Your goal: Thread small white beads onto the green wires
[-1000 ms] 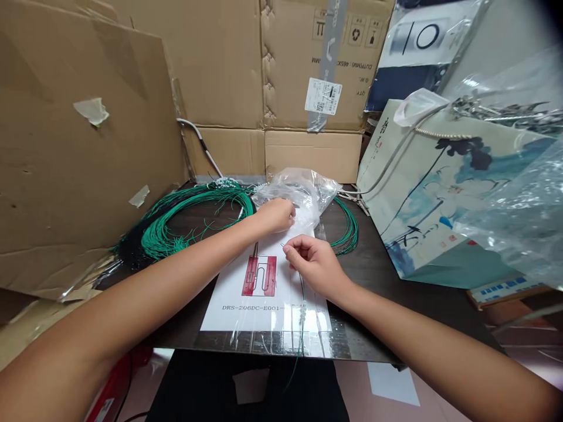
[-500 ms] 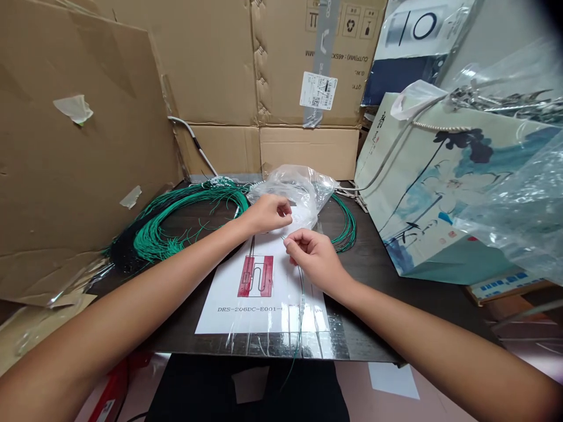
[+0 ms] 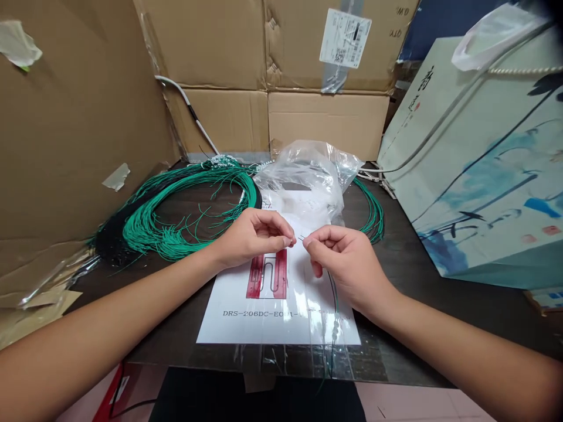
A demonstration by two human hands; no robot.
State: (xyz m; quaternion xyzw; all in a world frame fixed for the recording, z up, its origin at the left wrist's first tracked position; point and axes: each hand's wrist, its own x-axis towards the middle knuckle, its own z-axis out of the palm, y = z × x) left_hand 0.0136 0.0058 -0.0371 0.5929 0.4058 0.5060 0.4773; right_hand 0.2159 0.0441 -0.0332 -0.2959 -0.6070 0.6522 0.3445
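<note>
Over a taped white printed sheet [image 3: 220,328] with a red rectangle, both hands are raised close together. My right hand [image 3: 347,258] pinches thin green and black wires [image 3: 335,296]; their short dark ends poke out past its fingertips, and the rest hangs down over the table's front edge. My left hand [image 3: 259,237] is closed with thumb and forefinger pressed together, just left of those wire ends; something tiny at its fingertips is too small to name. A small gap separates the two hands.
A large coil of green and black wires [image 3: 149,217] lies on the dark table at left. Behind my hands is a clear plastic bag [image 3: 312,170], with a smaller green coil [image 3: 372,211] beside it. Cardboard walls [image 3: 220,117] and a painted paper bag [image 3: 475,176] stand around.
The view has moved closer to the table. My left hand has come down nearer the sheet, level with my right hand, and its thumb and forefinger now face the wire ends.
</note>
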